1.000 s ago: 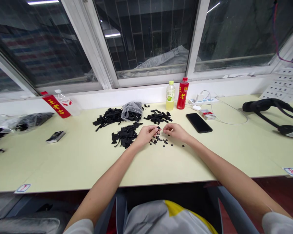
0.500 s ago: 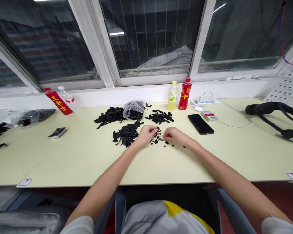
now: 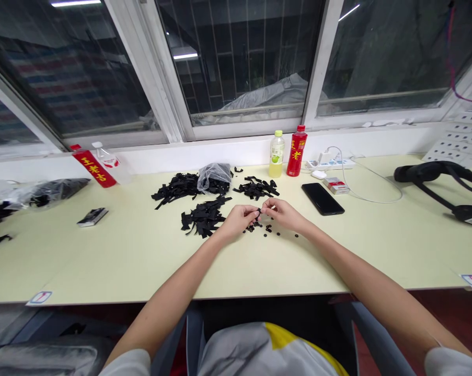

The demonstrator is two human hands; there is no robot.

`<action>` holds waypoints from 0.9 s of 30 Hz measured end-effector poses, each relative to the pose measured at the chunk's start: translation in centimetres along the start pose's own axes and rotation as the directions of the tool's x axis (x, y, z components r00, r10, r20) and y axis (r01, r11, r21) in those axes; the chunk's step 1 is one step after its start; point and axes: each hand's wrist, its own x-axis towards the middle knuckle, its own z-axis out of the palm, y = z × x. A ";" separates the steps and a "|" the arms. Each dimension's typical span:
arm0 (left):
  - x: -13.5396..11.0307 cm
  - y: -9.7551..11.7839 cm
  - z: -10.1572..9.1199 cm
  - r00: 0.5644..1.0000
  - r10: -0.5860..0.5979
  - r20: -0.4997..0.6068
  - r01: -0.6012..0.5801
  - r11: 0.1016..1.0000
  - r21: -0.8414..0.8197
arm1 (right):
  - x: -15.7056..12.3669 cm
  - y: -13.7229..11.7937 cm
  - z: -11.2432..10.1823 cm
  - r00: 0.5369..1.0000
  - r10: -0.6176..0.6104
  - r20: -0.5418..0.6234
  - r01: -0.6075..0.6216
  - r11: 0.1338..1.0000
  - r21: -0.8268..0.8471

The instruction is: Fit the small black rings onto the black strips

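Note:
Both hands meet above the table, fingertips almost touching. My left hand (image 3: 237, 219) is closed in a pinch on a small black fabric strip (image 3: 258, 211). Facing it, my right hand (image 3: 285, 214) pinches at the strip's end; whatever lies between its fingertips is too small to make out. Small black rings (image 3: 253, 228) lie loose just below the fingers, with a few scattered to the right. Left of my left hand is a heap of black strips (image 3: 203, 217). Another pile of strips (image 3: 256, 188) lies beyond the hands.
A larger strip heap (image 3: 175, 188) lies behind, partly under a clear plastic bag (image 3: 214, 178). A yellow-green drink bottle (image 3: 276, 155) and a red bottle (image 3: 297, 151) stand by the wall. To the right are a phone (image 3: 322, 199), a small box (image 3: 336, 185) and a black headset (image 3: 435, 175).
My right hand has lifted from the rings on the table and moved up and slightly left to my left hand. The left hand has shifted slightly, still pinching the black piece.

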 end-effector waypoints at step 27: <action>-0.3 1.6 -0.1 0.995 0.096 0.024 -0.094 0.993 -0.078 | -0.2 -0.3 0.4 0.990 0.050 0.131 -0.103 0.895 0.434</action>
